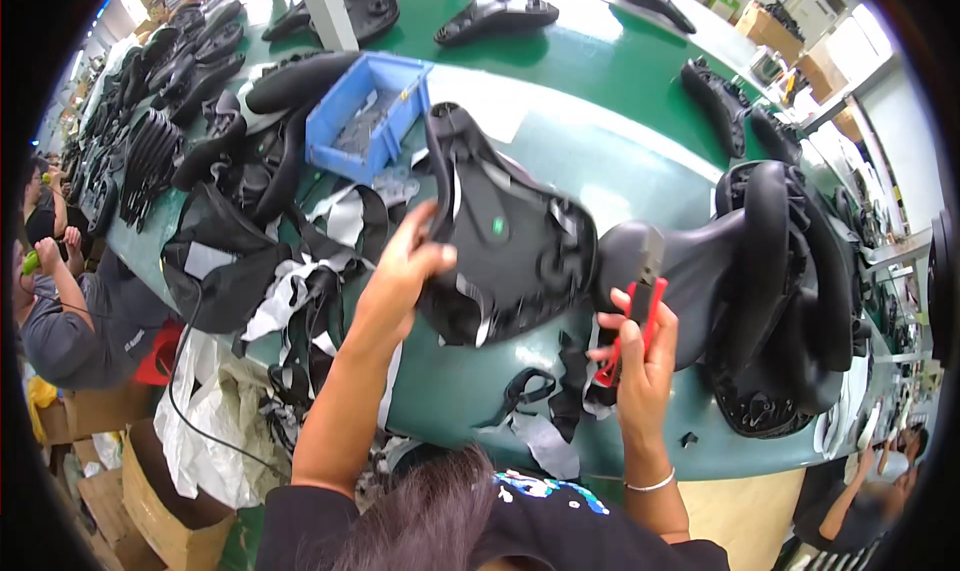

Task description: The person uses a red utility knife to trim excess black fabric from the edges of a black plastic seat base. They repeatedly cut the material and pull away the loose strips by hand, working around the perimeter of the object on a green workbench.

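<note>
My left hand [398,276] grips the left edge of a black bicycle saddle [520,261]. Its underside faces up, showing a small green mark, a folded-in rim and pale strips at the edges. In my right hand [645,376] is a pair of red-handled cutting pliers [643,306]. Their metal jaws point up and away from me, to the right of the saddle and apart from it. Whether the jaws are parted is too blurred to make out. Behind the pliers lies another smooth black saddle [690,266], top side up.
A blue plastic bin [345,161] with small pieces stands beyond my left hand. Black and white offcuts [290,296] litter the green table [600,171]. Stacked saddles [770,281] lie at the right, many more at far left. A dark cable [180,371] hangs left; people work on both sides.
</note>
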### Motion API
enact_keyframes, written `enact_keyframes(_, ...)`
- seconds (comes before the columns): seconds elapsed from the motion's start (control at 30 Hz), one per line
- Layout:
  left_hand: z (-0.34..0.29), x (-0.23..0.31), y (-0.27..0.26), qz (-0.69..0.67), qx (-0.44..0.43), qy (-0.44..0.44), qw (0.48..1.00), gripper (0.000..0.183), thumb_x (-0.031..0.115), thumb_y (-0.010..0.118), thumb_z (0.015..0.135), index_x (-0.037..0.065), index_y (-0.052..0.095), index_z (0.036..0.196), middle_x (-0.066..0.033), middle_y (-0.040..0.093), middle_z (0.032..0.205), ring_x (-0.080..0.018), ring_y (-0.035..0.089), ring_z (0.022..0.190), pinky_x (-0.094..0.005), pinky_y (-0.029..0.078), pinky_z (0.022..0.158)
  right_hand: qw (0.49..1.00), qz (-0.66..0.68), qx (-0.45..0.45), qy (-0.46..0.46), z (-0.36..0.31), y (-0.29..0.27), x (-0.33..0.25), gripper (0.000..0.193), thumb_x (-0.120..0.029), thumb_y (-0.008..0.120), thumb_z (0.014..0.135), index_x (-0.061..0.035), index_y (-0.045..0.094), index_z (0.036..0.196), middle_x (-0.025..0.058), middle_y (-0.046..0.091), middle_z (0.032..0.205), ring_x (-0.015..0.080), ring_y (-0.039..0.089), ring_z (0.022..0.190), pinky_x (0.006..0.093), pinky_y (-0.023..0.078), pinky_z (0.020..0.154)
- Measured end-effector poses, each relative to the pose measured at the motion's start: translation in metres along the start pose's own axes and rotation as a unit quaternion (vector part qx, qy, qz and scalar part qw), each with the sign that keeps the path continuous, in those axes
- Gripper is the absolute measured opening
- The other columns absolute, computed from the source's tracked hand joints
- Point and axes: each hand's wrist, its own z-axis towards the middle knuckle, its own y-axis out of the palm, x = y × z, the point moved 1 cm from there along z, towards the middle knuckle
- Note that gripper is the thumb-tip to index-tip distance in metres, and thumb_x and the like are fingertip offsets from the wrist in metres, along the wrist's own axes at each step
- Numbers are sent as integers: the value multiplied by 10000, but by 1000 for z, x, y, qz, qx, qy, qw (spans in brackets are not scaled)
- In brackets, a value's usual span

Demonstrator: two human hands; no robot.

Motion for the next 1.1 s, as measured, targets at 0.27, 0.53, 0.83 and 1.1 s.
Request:
enact_keyframes(0.27,-19,-4,-44,-103,-65,-94,988,595,260,669,829,-37,417,1279,-126,559,1137,-178,576,1014,-303,469,892,950,-179,-255,30,-4,-10,2,383,-45,621,874,19,539,1243,144,667,1002,146,653,746,272,531,669)
enact_keyframes(0.53,-15,52,-27,111,-141,-164,970,873,287,682,686,-81,344,1402,-175,551,1233,-202,548,1090,-285,390,981,743,-447,-301,-396,32,-17,-21,590,-55,670,744,-177,560,1310,43,528,731,198,536,562,328,457,516)
enact_keyframes(0.83,-18,15,-49,48,-137,-82,986,652,267,683,718,-92,492,1227,-139,599,1092,-172,577,966,-288,453,882,750,-536,-314,-229,-28,-12,0,613,-33,534,837,-177,406,1419,142,505,710,298,555,512,423,454,458)
enact_keyframes(1.1,-79,1,-48,-12,17,-64,998,570,223,683,730,-78,493,1175,-125,598,1013,-159,582,905,-288,472,828,845,-438,-291,-98,-78,-29,-10,638,23,628,823,-76,383,1404,206,646,971,369,661,835,397,524,723)
